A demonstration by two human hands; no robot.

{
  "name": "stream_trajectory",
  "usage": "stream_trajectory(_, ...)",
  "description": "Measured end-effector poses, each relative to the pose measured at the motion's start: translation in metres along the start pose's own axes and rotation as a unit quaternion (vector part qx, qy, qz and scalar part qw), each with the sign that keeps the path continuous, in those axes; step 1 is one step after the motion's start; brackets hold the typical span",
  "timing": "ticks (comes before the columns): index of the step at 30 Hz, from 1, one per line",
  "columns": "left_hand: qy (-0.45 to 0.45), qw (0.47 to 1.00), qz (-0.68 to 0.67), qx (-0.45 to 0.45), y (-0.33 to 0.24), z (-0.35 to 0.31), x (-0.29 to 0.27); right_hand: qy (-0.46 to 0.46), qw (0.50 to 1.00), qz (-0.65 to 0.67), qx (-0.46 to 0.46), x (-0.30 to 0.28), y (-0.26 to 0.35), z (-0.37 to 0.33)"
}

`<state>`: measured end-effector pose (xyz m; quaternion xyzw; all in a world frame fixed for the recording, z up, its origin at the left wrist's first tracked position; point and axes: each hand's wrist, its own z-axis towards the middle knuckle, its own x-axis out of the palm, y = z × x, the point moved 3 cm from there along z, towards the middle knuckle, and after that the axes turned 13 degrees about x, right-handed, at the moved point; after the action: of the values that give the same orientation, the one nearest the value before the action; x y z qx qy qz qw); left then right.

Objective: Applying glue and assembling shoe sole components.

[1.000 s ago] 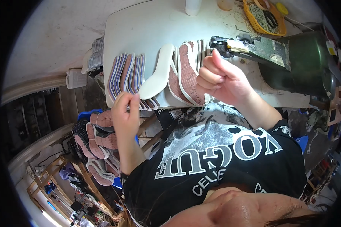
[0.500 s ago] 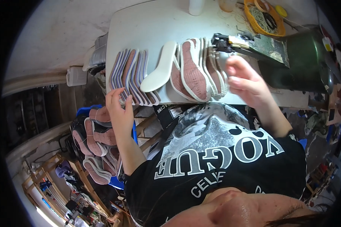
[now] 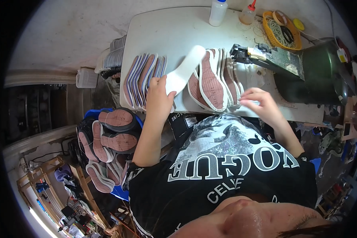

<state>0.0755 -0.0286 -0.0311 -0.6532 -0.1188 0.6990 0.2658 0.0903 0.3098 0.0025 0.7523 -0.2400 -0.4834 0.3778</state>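
My left hand (image 3: 158, 96) is closed on the lower end of a white shoe sole (image 3: 183, 68), which slants up to the right above the table. To the left of that sole, a row of brown soles with white and bluish edges (image 3: 138, 81) stands close together. On its right lie overlapping reddish-brown soles with white rims (image 3: 212, 88). My right hand (image 3: 262, 104) hovers by the right end of these, near the table's front edge. Its fingers are curled toward the thumb, and whatever they may hold is too small to make out.
A black clamp-like device (image 3: 242, 53) on a green machine (image 3: 313, 75) stands at the right. Behind are a white bottle (image 3: 217, 14), an orange-tipped bottle (image 3: 248, 15) and a yellow basket (image 3: 281, 33). More soles fill a blue bin (image 3: 92, 114) at lower left.
My left hand has moved right and taken hold of the white sole, now tilted further right. My right hand has come down toward the table's front edge. The whole view has shifted slightly.
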Motion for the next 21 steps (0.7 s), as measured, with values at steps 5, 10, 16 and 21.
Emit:
stream_trajectory(5,-0.087,0.993,0.05,0.058,-0.027,-0.005,0.008,0.036,0.995,0.076,0.057,0.021,0.005,0.023)
stream_trajectory(10,0.104,0.984,-0.063,0.128,-0.05,-0.024,0.047,0.051,0.992,0.077,-0.082,0.035,0.012,0.043)
stream_trajectory(16,-0.009,0.989,0.026,0.146,0.0,-0.003,0.027,0.069,0.991,-0.01,-0.118,0.051,0.019,0.063)
stream_trajectory(21,0.005,0.97,0.241,0.018,0.008,0.017,0.02,0.089,0.984,-0.062,-0.143,0.047,0.027,0.069)
